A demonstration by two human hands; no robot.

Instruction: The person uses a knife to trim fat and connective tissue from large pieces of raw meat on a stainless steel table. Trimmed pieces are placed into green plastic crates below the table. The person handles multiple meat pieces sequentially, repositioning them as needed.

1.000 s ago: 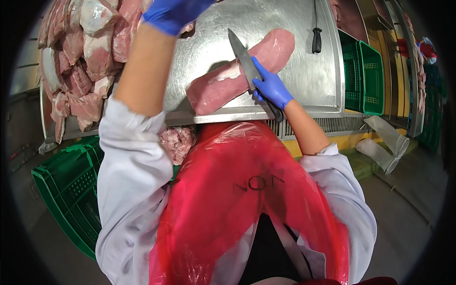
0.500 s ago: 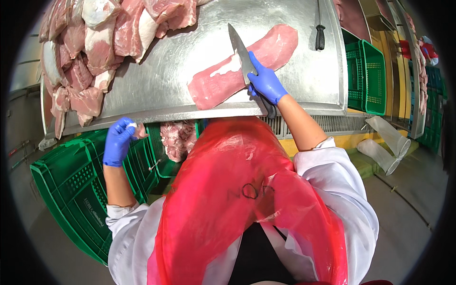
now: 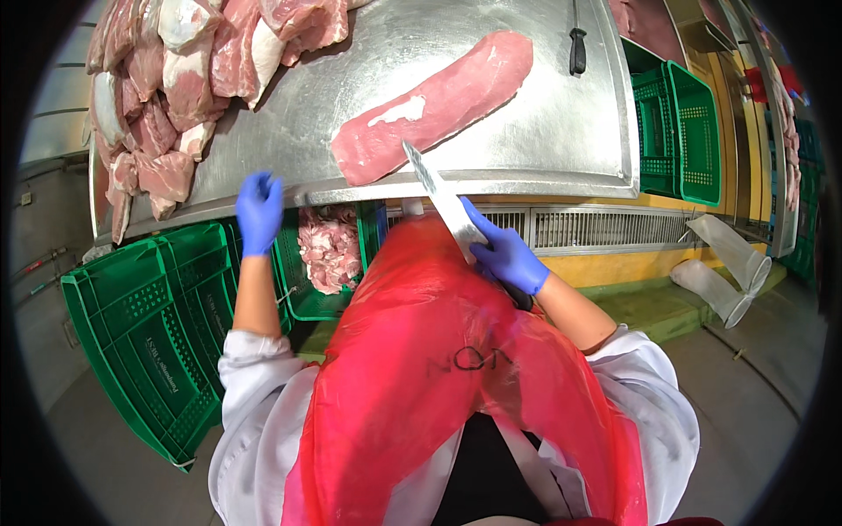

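Observation:
A long, pale pink boneless pork loin [image 3: 456,92] lies slantwise on the steel table [image 3: 517,162], with a white patch of fat on its upper face. My right hand [image 3: 509,257], in a blue glove, is wrapped round the dark handle of a knife [image 3: 438,193]. The blade points up and left, its tip at the loin's near edge. My left hand [image 3: 260,215], also blue-gloved, hovers by the table's front edge, above the green crates. Its fingers are loosely extended, and nothing shows in them.
Many raw meat cuts [image 3: 189,74] are heaped at the table's left. A sharpening steel with a black handle [image 3: 577,53] lies at the right. Below are a green crate of meat trimmings [image 3: 329,307] and an empty-looking green crate [image 3: 145,342]. Another green crate [image 3: 697,131] stands right.
The knife has come back from the loin toward my body with my right hand. The small trimming has left my left hand, which has moved right and up toward the table.

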